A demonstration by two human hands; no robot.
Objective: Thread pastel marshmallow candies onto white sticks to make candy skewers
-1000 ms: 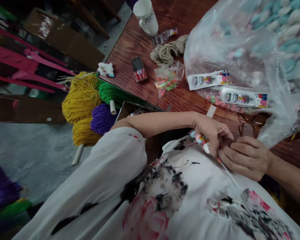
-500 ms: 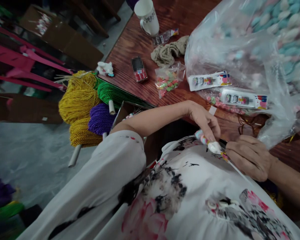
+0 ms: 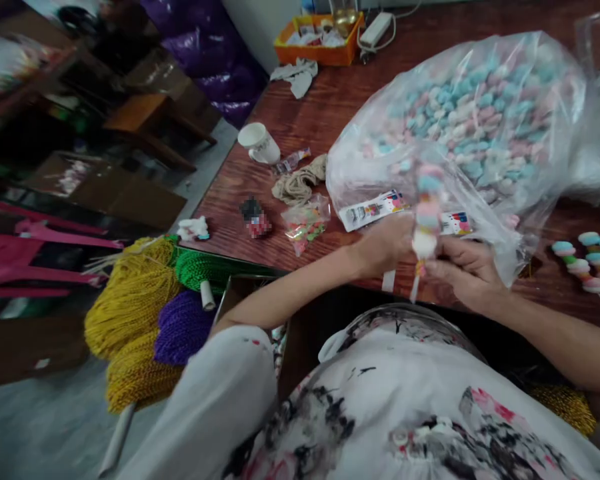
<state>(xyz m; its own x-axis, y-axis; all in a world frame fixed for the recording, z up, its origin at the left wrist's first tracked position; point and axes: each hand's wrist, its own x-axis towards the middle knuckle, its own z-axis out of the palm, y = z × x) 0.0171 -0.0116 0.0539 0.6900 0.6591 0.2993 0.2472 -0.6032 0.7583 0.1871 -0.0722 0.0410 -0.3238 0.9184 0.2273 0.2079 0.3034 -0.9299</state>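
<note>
A marshmallow skewer [image 3: 427, 220] in pink, blue and white stands almost upright before me, a little blurred. My right hand [image 3: 467, 270] is closed on it low down, thumb and fingers at its lower end. Just below, the white stick [image 3: 415, 290] shows. On the other side my left hand [image 3: 390, 241] reaches up against the skewer; its fingers are blurred and partly hidden behind it, so their grip does not show. Behind both hands lies a big clear bag [image 3: 365, 143] of pastel marshmallows [image 3: 480, 113], with flat printed packets [image 3: 373, 211] by its front edge.
More marshmallow skewers [image 3: 593, 261] lie at the table's right. A small bag of colourful pieces [image 3: 306, 227], a beige cloth [image 3: 300, 185], a white mug [image 3: 259, 143] and an orange basket [image 3: 283, 53] stand left and back. Bundles of yellow cord [image 3: 130, 293] are beside the table.
Both hands have brought the marshmallow skewer up from my lap to above the table edge, turning it from slanted to nearly upright. My view has tilted up, showing more of the table.
</note>
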